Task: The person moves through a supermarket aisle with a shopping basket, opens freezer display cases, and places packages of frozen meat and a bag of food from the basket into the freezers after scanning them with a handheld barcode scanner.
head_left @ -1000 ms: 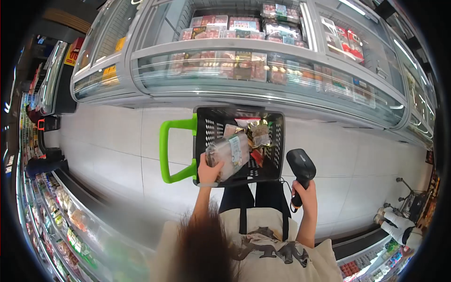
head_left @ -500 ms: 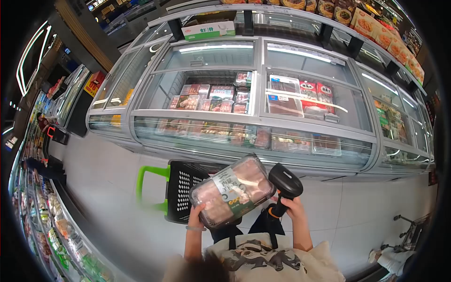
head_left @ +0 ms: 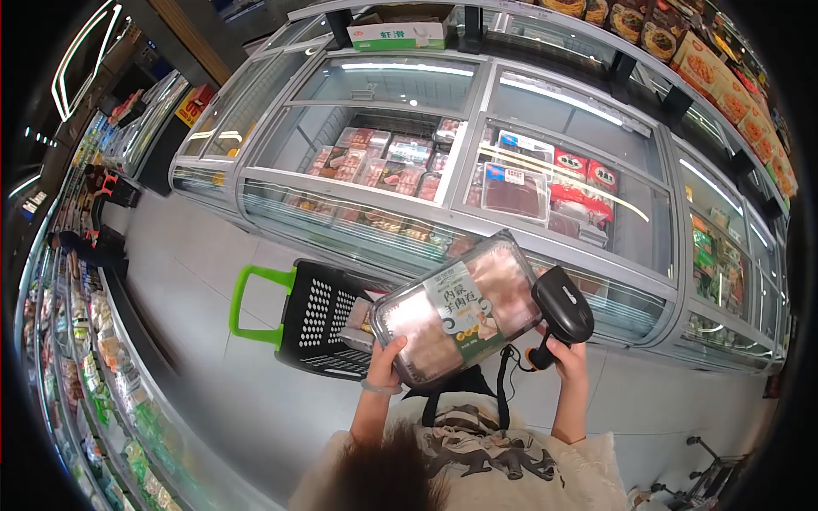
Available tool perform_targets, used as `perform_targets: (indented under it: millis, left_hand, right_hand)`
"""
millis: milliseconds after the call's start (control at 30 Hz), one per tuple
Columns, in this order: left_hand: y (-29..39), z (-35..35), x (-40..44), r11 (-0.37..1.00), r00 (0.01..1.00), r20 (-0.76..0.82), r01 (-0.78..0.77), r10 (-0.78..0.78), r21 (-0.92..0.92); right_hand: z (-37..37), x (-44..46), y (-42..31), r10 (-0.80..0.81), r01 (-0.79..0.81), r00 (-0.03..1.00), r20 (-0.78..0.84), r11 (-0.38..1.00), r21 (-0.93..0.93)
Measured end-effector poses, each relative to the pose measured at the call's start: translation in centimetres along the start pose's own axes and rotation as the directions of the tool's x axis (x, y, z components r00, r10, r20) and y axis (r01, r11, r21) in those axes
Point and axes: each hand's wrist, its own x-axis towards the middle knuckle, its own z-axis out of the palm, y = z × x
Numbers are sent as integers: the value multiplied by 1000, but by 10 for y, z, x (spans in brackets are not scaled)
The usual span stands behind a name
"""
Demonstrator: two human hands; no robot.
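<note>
My left hand (head_left: 386, 364) grips the lower left corner of a clear plastic tray of packaged meat (head_left: 409, 328), tilted with its label facing up. In my right hand (head_left: 569, 359) is a black barcode scanner (head_left: 562, 305), held by its handle, with its head overlapping the meat package's right end. A thin cable hangs near the scanner's grip. Below and left of the package stands a black shopping basket (head_left: 311, 311) with a green handle (head_left: 241, 294). Part of another meat pack (head_left: 356, 322) shows inside it.
Ahead runs a glass-topped freezer (head_left: 358, 204) holding several meat packs. A white and green box (head_left: 396, 36) and food packets line the shelf above. Shelves of bagged goods (head_left: 106, 375) stand along the left. A wheeled cart (head_left: 707, 473) is at lower right.
The meat package and scanner have come nearer to my head and shifted right in view. The basket appears further left, with more of its inside showing. Both hands keep their holds.
</note>
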Motion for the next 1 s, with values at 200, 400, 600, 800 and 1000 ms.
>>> perform_targets:
  millis: [200,400,600,800,1000]
  left_hand:
    - [-5,43,34,997,991,122,55,-49,-48]
    - [32,55,136,950,960,204,232,-189,-210]
    - [153,10,235,1000,998,62,12,-11,-18]
    - [239,-61,356,976,985,-106,154,-138,155]
    - [218,-80,490,928,986,-136,137,-95,347]
  right_hand:
    - [-10,41,-52,-109,136,990,93,914,-382]
    - [19,104,-71,-78,128,990,119,854,-503]
    - [55,180,-62,-28,58,997,73,889,-454]
    - [57,213,-58,-38,-44,978,-205,923,-382]
    - [60,253,-49,47,-139,959,-280,938,-319]
